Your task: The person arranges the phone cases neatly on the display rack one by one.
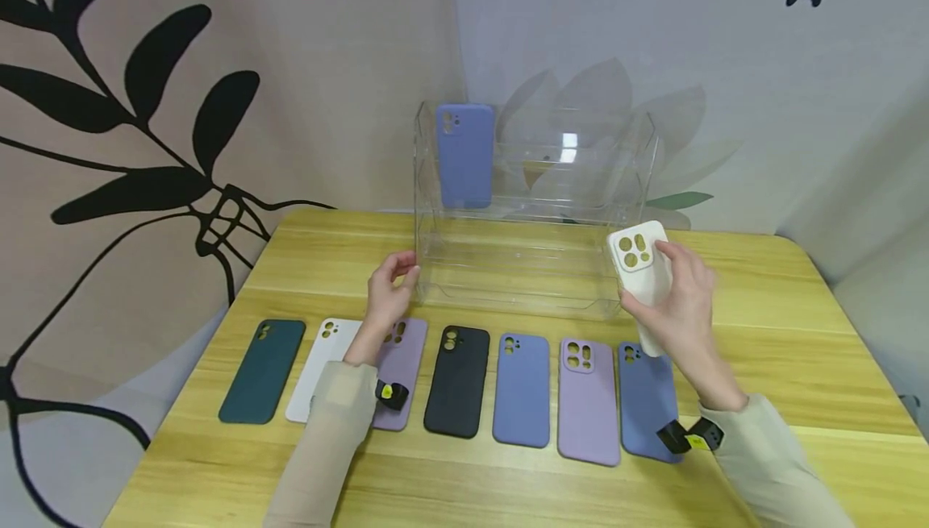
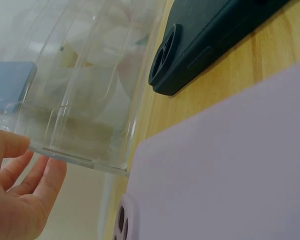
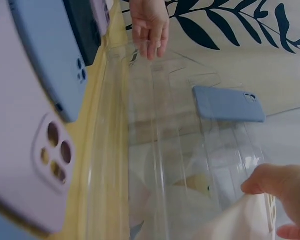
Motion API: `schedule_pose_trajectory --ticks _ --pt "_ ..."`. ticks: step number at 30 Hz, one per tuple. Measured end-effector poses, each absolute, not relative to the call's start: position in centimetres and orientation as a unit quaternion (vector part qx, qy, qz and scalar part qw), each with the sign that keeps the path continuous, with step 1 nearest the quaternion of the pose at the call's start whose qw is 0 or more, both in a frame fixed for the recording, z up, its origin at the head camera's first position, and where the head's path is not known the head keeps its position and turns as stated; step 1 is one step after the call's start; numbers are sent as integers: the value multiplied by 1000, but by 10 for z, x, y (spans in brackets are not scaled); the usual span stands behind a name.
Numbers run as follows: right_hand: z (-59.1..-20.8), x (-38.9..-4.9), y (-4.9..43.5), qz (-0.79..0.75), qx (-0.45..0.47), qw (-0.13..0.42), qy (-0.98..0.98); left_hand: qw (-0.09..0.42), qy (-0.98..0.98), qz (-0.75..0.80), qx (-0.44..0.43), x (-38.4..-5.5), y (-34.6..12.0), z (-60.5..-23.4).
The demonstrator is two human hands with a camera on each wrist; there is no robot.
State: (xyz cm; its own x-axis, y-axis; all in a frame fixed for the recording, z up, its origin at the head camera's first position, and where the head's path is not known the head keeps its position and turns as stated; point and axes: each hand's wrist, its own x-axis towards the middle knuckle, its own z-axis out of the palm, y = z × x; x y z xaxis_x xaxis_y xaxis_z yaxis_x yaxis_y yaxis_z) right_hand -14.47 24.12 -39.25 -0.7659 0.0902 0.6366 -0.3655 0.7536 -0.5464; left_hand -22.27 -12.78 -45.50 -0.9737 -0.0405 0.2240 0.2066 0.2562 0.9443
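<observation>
My right hand pinches a white phone case by its sides, thumb on one edge and fingers on the other. This case is tilted, with its camera cutouts up, at the right front of a clear tiered stand. At the stand's left side, my left hand touches the clear panel with its fingertips, fingers loosely extended. In the left wrist view, the left hand has thumb and fingertips right at the panel's edge. A periwinkle phone case stands upright in the upper left tier.
In front of the stand lie phone cases in a row: dark green, white, purple, black, periwinkle, lilac and blue. My left forearm overlaps two of them. A wall rises behind the wooden table.
</observation>
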Motion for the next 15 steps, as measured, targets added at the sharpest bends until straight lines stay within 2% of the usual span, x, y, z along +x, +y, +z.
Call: schedule_pose_trajectory --ticks 7,15 --pt "-384 -160 221 361 96 357 -856 100 -787 -607 -54 -222 -127 -454" --pt "-375 -176 198 372 90 354 -853 104 -786 -607 -50 -224 -127 -456"
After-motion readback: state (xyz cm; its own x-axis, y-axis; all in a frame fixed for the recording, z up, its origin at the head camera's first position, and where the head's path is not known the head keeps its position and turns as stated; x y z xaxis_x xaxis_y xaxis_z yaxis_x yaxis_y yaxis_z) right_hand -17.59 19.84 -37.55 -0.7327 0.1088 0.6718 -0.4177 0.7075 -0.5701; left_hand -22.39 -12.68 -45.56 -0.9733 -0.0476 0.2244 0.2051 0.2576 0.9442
